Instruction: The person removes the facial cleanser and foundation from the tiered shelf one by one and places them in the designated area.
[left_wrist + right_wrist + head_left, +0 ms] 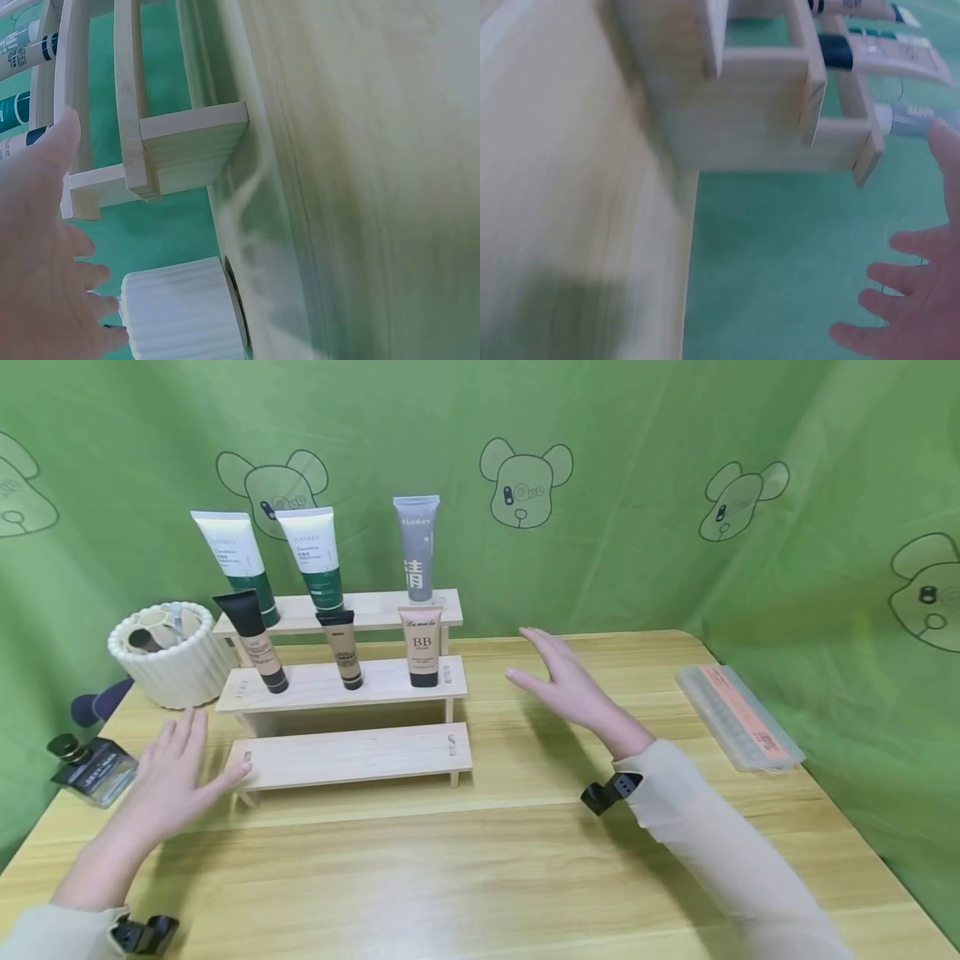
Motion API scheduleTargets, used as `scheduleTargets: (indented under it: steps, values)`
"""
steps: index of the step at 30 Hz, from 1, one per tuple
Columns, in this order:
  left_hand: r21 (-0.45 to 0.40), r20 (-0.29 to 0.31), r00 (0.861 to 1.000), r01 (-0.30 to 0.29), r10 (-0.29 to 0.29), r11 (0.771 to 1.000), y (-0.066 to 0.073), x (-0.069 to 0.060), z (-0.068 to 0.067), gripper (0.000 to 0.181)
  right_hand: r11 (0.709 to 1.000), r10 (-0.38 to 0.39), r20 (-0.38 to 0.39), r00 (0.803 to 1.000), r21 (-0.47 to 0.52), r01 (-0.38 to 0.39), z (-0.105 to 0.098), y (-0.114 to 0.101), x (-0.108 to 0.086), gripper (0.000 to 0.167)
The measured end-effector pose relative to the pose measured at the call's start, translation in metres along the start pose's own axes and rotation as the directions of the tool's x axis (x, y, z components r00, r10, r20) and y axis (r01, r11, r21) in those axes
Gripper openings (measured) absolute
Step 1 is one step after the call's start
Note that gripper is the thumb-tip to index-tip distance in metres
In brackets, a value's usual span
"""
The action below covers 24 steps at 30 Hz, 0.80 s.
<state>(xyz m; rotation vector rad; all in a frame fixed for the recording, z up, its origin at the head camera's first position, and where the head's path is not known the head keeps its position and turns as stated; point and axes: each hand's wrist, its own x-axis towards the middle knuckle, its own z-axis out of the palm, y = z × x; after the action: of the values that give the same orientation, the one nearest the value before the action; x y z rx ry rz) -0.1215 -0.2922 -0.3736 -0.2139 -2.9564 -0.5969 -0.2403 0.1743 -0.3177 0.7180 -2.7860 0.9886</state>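
Observation:
My left hand (168, 777) hovers with fingers spread at the left end of a three-step wooden rack (352, 756), holding nothing. To the rack's right, my right hand (566, 685) is raised, fingers extended, thumb apart, also holding nothing. Two white-and-green tubes (232, 547) (311, 547) and a grey-blue tube (417, 543) stand on the top step. On the middle step are a black-topped beige tube (258, 647), a smaller beige tube (345, 652) and a pink BB cream tube (422, 643). Both wrist views show the rack's ends beside the hands.
A white ribbed pot (180, 664) with brushes stands left of the rack. Near my left hand is a glass bottle with a black cap (97, 772), a dark purple object (105, 702) behind it. A clear plastic case (738, 718) lies at the right. Green cloth (615, 568) hangs behind.

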Motion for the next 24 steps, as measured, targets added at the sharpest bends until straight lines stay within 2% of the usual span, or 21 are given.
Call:
scheduleTargets:
  steps: [7,14,19,24]
  values:
    - [-0.017,-0.017,0.999,-0.043,0.042,0.999,-0.002,-0.003,0.002,0.094,0.984,-0.060,-0.043,0.997,0.165,0.066,0.015,-0.025,0.014,0.062]
    - [-0.047,-0.062,0.988,-0.142,0.139,0.989,-0.003,-0.004,0.006,0.092,0.929,-0.121,-0.080,0.989,0.341,0.141,0.035,-0.043,0.025,0.050]
    - [-0.064,-0.076,0.977,-0.203,0.198,0.977,-0.004,-0.004,0.009,0.088,0.898,-0.118,-0.076,0.990,0.417,0.139,0.047,-0.055,0.031,0.048]
    - [-0.065,-0.045,0.977,-0.209,0.207,0.976,-0.004,-0.005,0.011,0.078,0.880,-0.093,-0.075,0.993,0.460,0.117,0.054,-0.061,0.037,0.046]
